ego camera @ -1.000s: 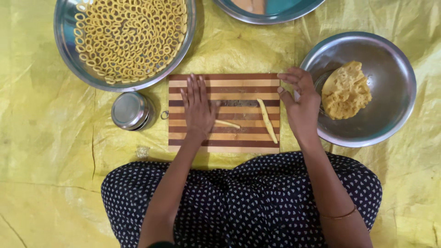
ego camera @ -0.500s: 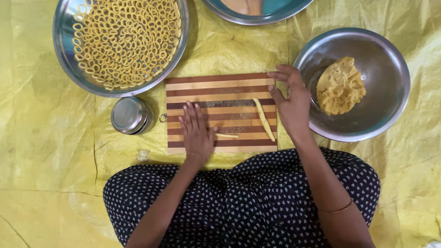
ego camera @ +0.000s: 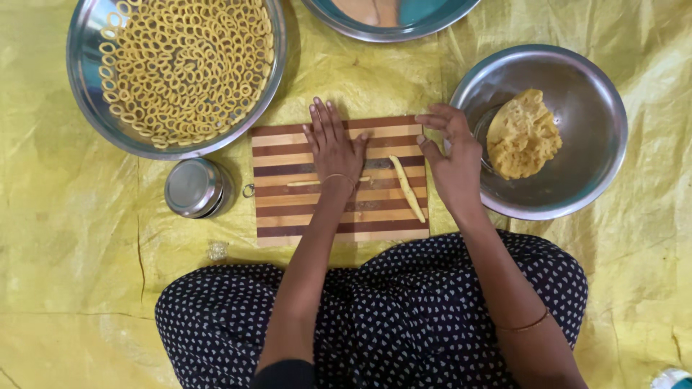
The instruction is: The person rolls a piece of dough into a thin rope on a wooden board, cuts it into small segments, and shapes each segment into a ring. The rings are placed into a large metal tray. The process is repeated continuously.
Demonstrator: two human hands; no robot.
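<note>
My left hand (ego camera: 333,144) lies flat, palm down, on a striped wooden cutting board (ego camera: 288,216), fingers reaching past the far edge. A thin dough strip (ego camera: 304,183) pokes out on both sides from under its wrist. A thicker dough roll (ego camera: 407,189) lies slantwise on the right part of the board. My right hand (ego camera: 450,155) rests at the board's right edge, fingers loosely curled and apart, with nothing visible in it. It is next to a steel bowl (ego camera: 598,94) that holds a lump of yellow dough (ego camera: 522,133).
A large steel tray (ego camera: 79,86) full of several small dough rings (ego camera: 187,65) sits at the far left. A small round steel container (ego camera: 193,187) stands left of the board. Another steel plate (ego camera: 404,29) is at the top. A yellow sheet (ego camera: 72,252) covers the floor.
My left hand has slid away from me across the board, so the thin strip now lies under the wrist. My right hand stays at the board's right edge.
</note>
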